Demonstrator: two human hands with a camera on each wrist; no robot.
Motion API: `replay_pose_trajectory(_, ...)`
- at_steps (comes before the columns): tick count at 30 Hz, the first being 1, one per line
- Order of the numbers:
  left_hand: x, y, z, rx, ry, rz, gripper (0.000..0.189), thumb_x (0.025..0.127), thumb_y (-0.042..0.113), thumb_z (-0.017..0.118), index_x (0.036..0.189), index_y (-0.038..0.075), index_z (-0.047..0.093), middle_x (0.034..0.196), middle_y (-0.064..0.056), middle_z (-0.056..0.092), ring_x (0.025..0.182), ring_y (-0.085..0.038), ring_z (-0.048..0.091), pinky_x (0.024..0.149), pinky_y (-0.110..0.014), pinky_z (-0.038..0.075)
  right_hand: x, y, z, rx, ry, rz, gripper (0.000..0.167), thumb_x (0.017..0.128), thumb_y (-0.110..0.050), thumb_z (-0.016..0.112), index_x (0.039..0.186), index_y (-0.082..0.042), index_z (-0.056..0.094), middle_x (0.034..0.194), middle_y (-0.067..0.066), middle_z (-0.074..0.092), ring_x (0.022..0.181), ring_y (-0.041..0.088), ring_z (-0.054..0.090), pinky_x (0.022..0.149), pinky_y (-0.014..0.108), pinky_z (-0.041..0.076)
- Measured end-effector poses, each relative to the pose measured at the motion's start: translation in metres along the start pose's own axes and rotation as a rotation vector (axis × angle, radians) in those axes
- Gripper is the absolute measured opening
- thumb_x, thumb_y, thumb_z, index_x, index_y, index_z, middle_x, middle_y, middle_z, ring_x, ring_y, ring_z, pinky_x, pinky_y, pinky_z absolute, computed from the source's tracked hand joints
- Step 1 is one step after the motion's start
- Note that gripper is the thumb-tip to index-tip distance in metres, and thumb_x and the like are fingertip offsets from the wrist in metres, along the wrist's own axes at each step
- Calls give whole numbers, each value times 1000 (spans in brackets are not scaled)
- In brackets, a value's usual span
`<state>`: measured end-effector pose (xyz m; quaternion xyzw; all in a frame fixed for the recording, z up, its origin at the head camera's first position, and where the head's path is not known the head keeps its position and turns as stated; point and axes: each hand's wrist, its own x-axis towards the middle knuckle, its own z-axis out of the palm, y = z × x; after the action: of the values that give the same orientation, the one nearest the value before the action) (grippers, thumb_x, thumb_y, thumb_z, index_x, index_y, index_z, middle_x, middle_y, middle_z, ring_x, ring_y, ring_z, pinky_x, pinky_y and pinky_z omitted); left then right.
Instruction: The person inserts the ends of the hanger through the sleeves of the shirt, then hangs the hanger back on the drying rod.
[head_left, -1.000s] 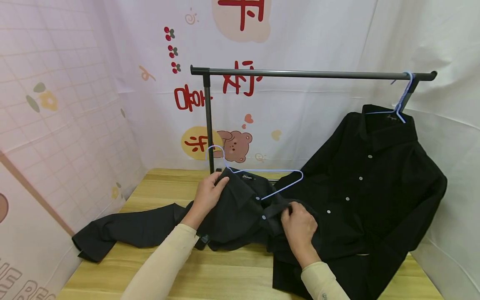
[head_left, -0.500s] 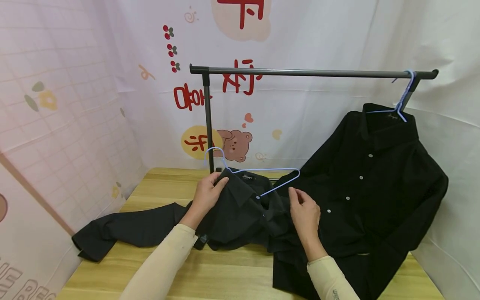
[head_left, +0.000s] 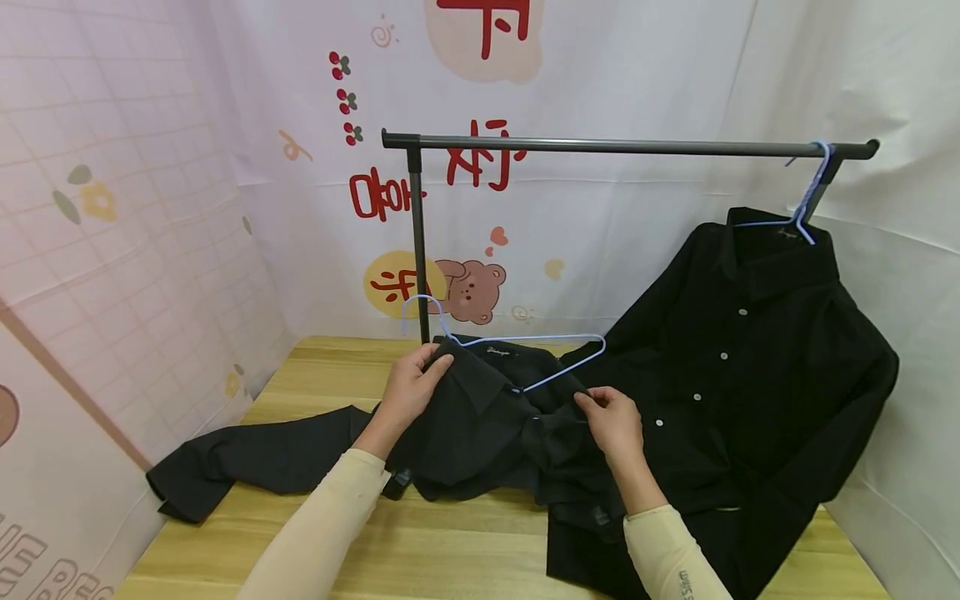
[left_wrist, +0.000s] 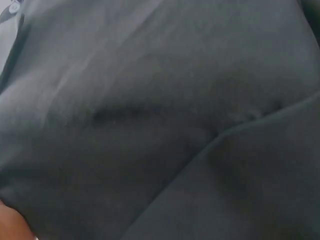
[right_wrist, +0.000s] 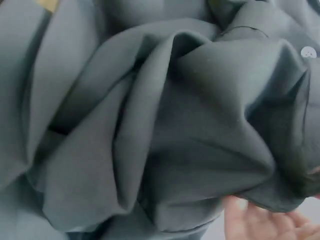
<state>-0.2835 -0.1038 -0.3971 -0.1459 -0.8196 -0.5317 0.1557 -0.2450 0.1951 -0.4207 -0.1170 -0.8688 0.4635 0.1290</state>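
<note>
A black button-up shirt (head_left: 465, 442) lies bunched on the table, its collar label facing up. Out of its neck rises the hook of a light blue wire hanger (head_left: 525, 338). The hanger's right arm lies bare above the collar; its left arm is hidden under the cloth. My left hand (head_left: 408, 390) pinches the shirt by the left collar and shoulder, close to the hanger's neck. With thumb and fingers, my right hand (head_left: 617, 423) pinches the opening's right edge, just below the hanger's bare end. Folded cloth and fingers (right_wrist: 260, 222) show in the right wrist view.
Behind stands a dark metal clothes rail (head_left: 622, 147). On its right end another black shirt (head_left: 780, 333) hangs from a blue hanger (head_left: 808, 196), its lower part reaching the wooden table (head_left: 442, 550). One sleeve (head_left: 262, 457) stretches left across the table.
My right hand let go of the buttoned front, moved up and right, and now pinches the edge of the opening, spreading it rightward. My left hand has hardly moved.
</note>
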Motion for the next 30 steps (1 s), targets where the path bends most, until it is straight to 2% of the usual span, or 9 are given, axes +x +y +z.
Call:
replay_pose_trajectory(5, 1, -3, -6, 0, -61, 24, 20, 100, 24, 63, 110, 8, 70, 94, -6, 67, 85, -22, 58, 76, -36, 47, 7, 1, -8, 109, 61, -23, 33, 95, -30, 69, 107, 0, 73, 104, 16, 69, 94, 28, 58, 79, 38, 43)
replay_pose_trajectory(8, 0, -8, -8, 24, -91, 60, 18, 100, 23, 62, 108, 9, 70, 92, -5, 67, 83, -20, 58, 75, -37, 47, 9, 2, -10, 105, 138, -39, 29, 95, -28, 69, 105, -2, 74, 100, 15, 70, 92, 28, 58, 77, 39, 43)
replay_pose_trajectory(11, 0, -14, -9, 78, -111, 114, 15, 100, 20, 63, 107, 10, 70, 90, -3, 67, 82, -18, 59, 75, -37, 48, 9, 2, -8, 74, 222, -89, 23, 95, -23, 68, 107, -5, 75, 95, 15, 72, 89, 29, 60, 73, 41, 42)
replay_pose_trajectory(15, -1, -18, -8, 126, -115, 163, 14, 100, 17, 62, 108, 10, 70, 92, -2, 68, 83, -18, 60, 78, -39, 49, 8, 3, -4, 12, 330, -253, 23, 94, -12, 66, 115, -8, 75, 94, 13, 74, 85, 31, 65, 70, 43, 45)
replay_pose_trajectory(19, 0, -19, -6, 132, -85, 188, 11, 100, 17, 62, 104, 10, 69, 91, -3, 66, 83, -20, 59, 78, -40, 48, 5, 2, -3, -91, 417, -418, 28, 93, -3, 64, 118, -9, 74, 84, 14, 71, 74, 35, 64, 63, 46, 46)
replay_pose_trajectory(21, 0, -19, -6, 136, -63, 215, 10, 100, 15, 62, 104, 10, 69, 92, -4, 66, 84, -21, 59, 78, -41, 49, 5, 0, -5, -129, 427, -450, 29, 93, -2, 62, 119, -7, 73, 81, 15, 67, 71, 36, 62, 62, 48, 46)
replay_pose_trajectory(23, 0, -20, -6, 152, -43, 257, 11, 99, 13, 63, 106, 9, 71, 94, -4, 67, 85, -20, 60, 78, -41, 50, 5, -4, -9, -144, 419, -445, 27, 94, -3, 61, 119, -5, 72, 86, 17, 68, 76, 38, 63, 68, 51, 48)
replay_pose_trajectory(27, 1, -25, -3, 259, -18, 368, 12, 96, 9, 66, 106, 9, 73, 87, -3, 64, 77, -18, 57, 70, -37, 49, 6, -9, -16, -153, 395, -397, 20, 96, -8, 62, 112, -2, 73, 100, 18, 71, 92, 39, 65, 83, 55, 47)
replay_pose_trajectory(30, 0, -26, 0, 348, 12, 426, 11, 95, 8, 67, 104, 9, 73, 80, -1, 59, 71, -17, 53, 65, -34, 45, 6, -9, -15, -215, 405, -429, 17, 95, -9, 64, 105, 0, 74, 97, 19, 70, 88, 39, 66, 80, 55, 49)
